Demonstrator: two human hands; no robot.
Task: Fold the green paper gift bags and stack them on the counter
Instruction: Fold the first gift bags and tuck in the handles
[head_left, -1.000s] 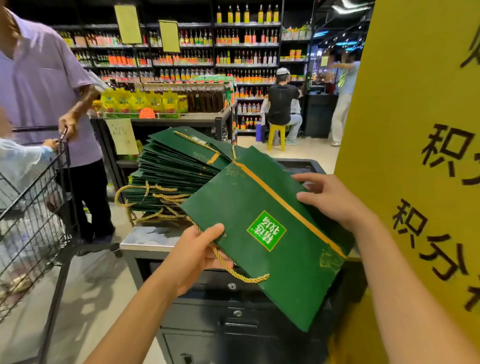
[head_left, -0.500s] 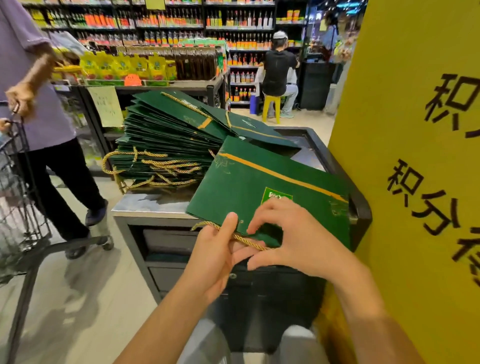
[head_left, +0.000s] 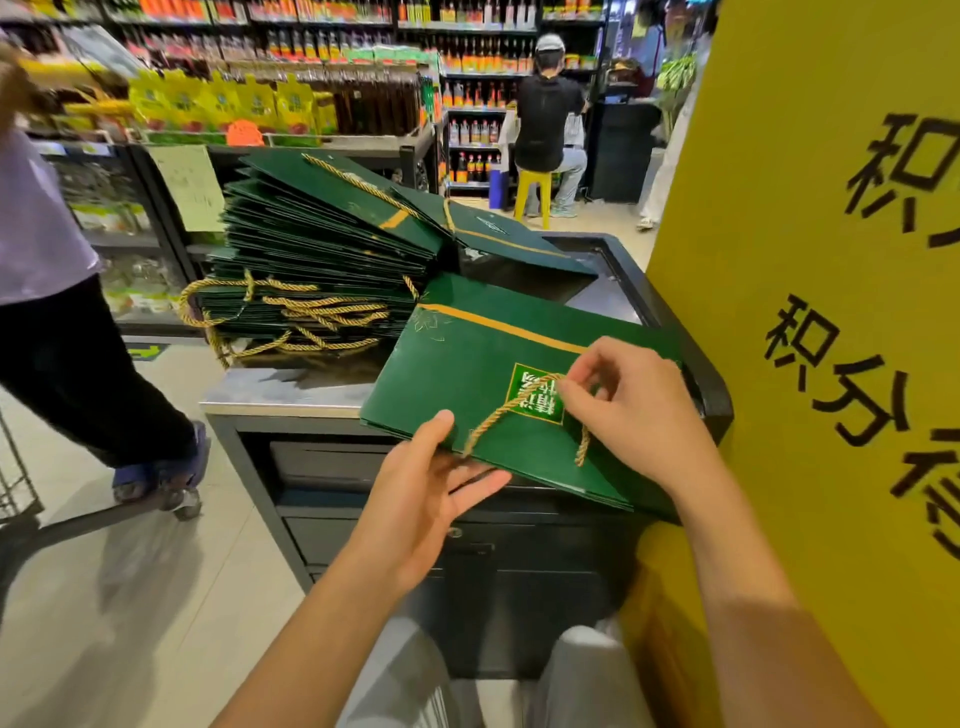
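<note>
Shelves (head_left: 470, 57) of bottles line the shop behind. At the tabletop (head_left: 280, 391) edge, beside the stack (head_left: 322, 249), lies a flat green bag (head_left: 467, 364): left grip (head_left: 431, 483) pinches its edge, right grip (head_left: 631, 410) pinches its gold cord (head_left: 496, 414).

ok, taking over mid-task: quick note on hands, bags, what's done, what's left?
Left hand grips the near edge of the flat green bag, thumb on top.
Right hand pinches its gold rope handle over the bag's face.
Bag overhangs the counter front edge.
Done: tall stack at back left.
Left: tuck the handle, add this bag to the stack.
</note>
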